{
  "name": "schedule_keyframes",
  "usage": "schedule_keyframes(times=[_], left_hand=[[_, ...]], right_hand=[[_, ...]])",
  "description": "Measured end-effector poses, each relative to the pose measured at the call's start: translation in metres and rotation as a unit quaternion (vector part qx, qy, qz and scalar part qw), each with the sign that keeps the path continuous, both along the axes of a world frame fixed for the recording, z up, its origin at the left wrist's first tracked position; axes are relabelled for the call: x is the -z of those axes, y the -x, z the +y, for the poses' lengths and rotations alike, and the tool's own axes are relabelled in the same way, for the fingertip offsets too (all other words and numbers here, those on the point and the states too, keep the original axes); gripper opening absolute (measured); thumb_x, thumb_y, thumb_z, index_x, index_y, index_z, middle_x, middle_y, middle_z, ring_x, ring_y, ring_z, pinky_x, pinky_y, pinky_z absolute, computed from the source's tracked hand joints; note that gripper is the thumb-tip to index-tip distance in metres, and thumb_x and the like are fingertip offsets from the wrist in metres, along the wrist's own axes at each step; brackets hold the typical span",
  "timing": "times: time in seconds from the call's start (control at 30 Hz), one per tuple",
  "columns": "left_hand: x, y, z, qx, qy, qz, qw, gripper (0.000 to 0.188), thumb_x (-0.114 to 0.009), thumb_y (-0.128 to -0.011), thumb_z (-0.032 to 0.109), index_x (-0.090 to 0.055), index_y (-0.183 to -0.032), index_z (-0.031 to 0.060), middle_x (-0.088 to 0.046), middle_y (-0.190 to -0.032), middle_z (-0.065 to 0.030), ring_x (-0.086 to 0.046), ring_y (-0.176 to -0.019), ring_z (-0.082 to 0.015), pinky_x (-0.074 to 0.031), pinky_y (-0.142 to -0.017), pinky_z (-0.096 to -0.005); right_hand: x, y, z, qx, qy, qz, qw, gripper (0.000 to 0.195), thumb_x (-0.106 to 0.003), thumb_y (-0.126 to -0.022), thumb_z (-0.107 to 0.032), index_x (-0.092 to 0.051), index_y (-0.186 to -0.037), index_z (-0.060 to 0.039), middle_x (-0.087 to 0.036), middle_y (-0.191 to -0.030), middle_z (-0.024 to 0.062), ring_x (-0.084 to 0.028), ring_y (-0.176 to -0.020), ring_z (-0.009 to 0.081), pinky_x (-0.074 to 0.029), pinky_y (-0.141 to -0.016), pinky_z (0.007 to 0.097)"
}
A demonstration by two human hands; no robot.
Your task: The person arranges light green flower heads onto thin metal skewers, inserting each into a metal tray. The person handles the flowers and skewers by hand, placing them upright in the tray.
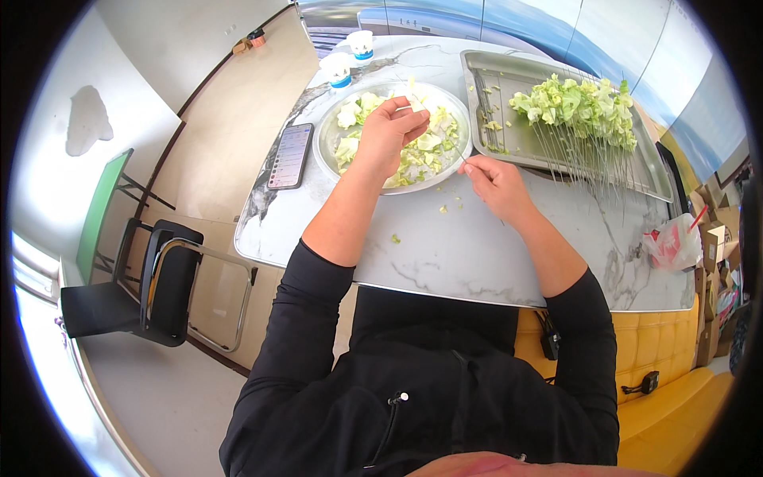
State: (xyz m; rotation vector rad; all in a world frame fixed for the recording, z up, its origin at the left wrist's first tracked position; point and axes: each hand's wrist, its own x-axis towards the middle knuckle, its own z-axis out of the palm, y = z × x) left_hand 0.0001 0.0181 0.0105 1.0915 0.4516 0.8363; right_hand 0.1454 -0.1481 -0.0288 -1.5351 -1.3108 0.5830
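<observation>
My left hand (pixel 396 128) is over a round metal tray (pixel 393 189) of torn cabbage or lettuce leaves (pixel 349 149). Its fingers are bent together near a pale leaf piece; whether they grip it cannot be told. By the tray's right rim, my right hand (pixel 493 182) pinches a thin metal skewer (pixel 459 153), which slants up over the tray. Leaf-loaded skewers (pixel 575 113) lie in a bunch on a rectangular metal tray (pixel 596 179) at the right, their bare ends pointing towards me past its near edge. More bare skewers (pixel 486 113) lie along that tray's left side.
A phone (pixel 290 156) lies left of the round tray. Two paper cups (pixel 360 46) stand behind it. Leaf scraps (pixel 396 238) dot the marble-patterned table (pixel 447 262). A plastic bag (pixel 673 241) sits at the right edge. A black chair (pixel 173 280) stands left, a yellow bench (pixel 650 334) at the right.
</observation>
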Motion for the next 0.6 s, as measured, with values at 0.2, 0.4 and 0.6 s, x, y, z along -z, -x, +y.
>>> schedule_keyframes(times=[0.2, 0.4, 0.6], left_hand=[[0.002, -0.001, 0.001, -0.006, -0.019, 0.022, 1.000, 0.039, -0.068, -0.082, -0.001, -0.047, -0.114, 0.0002, -0.060, -0.098, -0.0113, -0.062, -0.092, -0.0197, -0.053, -0.084, -0.0285], [0.001, -0.004, -0.003, -0.024, -0.035, 0.025, 0.999, 0.046, -0.068, -0.082, 0.000, -0.043, -0.120, -0.0054, -0.060, -0.101, -0.0144, -0.063, -0.093, -0.0220, -0.053, -0.086, -0.0303], [0.004, 0.002, 0.010, -0.059, -0.010, -0.034, 0.998, 0.052, -0.070, -0.080, 0.001, -0.041, -0.124, -0.0080, -0.060, -0.102, -0.0159, -0.063, -0.094, -0.0225, -0.051, -0.086, -0.0306]], right_hand=[[0.001, 0.001, 0.001, 0.007, 0.004, 0.015, 1.000, 0.017, -0.055, -0.093, -0.014, -0.065, -0.093, -0.0013, -0.045, -0.056, -0.0009, -0.035, -0.050, 0.0064, -0.029, -0.047, 0.0259], [0.000, -0.003, -0.001, 0.000, 0.018, 0.015, 1.000, 0.017, -0.057, -0.092, -0.016, -0.065, -0.095, -0.0006, -0.051, -0.059, 0.0006, -0.044, -0.052, 0.0076, -0.035, -0.049, 0.0255], [-0.009, -0.001, -0.003, -0.027, 0.031, 0.020, 0.999, 0.015, -0.059, -0.091, -0.012, -0.064, -0.095, 0.0015, -0.058, -0.069, 0.0001, -0.055, -0.062, 0.0073, -0.042, -0.055, 0.0224]])
